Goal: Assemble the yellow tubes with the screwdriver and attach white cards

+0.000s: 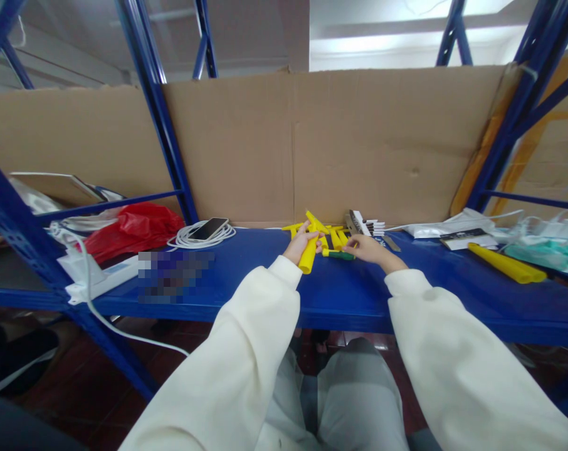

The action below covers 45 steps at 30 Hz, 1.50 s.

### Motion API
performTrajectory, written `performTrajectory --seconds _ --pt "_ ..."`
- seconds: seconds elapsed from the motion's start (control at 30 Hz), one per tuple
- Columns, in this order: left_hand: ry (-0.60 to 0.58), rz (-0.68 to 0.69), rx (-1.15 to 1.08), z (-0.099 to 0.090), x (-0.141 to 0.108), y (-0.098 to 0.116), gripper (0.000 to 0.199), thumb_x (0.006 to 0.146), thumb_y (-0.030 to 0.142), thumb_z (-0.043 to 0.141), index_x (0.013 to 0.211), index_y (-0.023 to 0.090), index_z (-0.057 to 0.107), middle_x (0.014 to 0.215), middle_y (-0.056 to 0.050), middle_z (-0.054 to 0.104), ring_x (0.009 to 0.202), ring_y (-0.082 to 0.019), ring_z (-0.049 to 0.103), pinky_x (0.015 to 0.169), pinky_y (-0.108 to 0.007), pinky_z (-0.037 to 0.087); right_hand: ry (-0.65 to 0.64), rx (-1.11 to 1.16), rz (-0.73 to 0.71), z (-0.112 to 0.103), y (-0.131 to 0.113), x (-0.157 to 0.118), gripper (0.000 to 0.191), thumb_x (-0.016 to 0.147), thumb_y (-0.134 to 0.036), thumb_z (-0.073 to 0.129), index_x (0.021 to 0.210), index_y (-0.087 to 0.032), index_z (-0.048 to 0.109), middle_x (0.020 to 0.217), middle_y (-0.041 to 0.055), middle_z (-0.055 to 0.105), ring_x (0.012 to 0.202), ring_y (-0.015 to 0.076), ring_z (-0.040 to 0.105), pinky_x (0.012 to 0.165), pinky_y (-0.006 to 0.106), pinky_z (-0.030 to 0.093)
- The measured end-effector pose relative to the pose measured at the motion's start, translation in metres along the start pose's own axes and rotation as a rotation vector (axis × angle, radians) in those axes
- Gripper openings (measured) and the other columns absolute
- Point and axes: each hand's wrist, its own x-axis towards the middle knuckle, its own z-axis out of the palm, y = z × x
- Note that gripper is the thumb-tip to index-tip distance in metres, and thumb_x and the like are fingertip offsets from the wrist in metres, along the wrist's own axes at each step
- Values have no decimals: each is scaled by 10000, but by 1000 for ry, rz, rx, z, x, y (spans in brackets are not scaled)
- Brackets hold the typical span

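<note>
My left hand [299,244] is wrapped round a yellow T-shaped plastic tool [306,260], its thick handle pointing down towards me and its crossbar at the top. To the right, my right hand [366,248] has thumb and fingertips pinched together; whatever is between them is too small to make out. Just below those fingertips a green and yellow handled tool [341,255] lies on the blue shelf top [350,288]. Several more yellow T-shaped tools [336,239] lie in a heap behind and between my hands.
Behind my right hand are a box with white sticks [359,223] and a flat metal strip [391,243]. Rolled yellow material [507,263] lies far right. Leftward sit a phone [210,228] on coiled white cable [183,237], a red bag [136,232] and a power strip [119,274]. Cardboard [359,144] walls the back.
</note>
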Motion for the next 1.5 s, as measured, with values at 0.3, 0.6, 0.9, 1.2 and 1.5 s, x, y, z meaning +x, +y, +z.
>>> performTrajectory --seconds 0.3,0.6,0.9,1.2,1.5 --pt "73 -39 47 0 3 -9 715 868 -17 449 1515 243 290 695 26 542 431 -76 452 419 -173 342 -119 183 8 -3 -5 -7 194 714 -241 787 801 -203 618 721 4 698 675 165 647 648 261 504" --pt "20 -128 98 -8 11 -11 724 857 27 527 1505 239 282 695 24 576 440 -87 464 449 -189 364 194 588 180 -13 -9 -1 353 795 -467 722 670 -206 520 499 -49 492 447 101 442 448 226 350" --pt "47 -169 111 -2 3 -8 727 890 1 440 1541 241 219 707 20 555 425 -80 441 420 -184 352 553 766 220 -22 -7 -2 457 779 -640 652 680 -244 444 512 -54 476 437 110 434 424 246 346" --pt "0 -171 85 -8 8 -12 767 850 56 559 1528 245 257 714 26 544 429 -68 441 415 -174 340 545 864 232 -24 -15 -5 454 817 -652 621 733 -248 432 583 -25 608 398 97 455 401 243 357" --pt "-3 -169 148 -9 8 -13 723 829 33 506 1497 231 311 718 12 563 431 -87 458 439 -200 370 481 852 212 -23 -12 -3 511 776 -744 593 757 -266 413 599 -20 599 435 127 497 423 263 393"
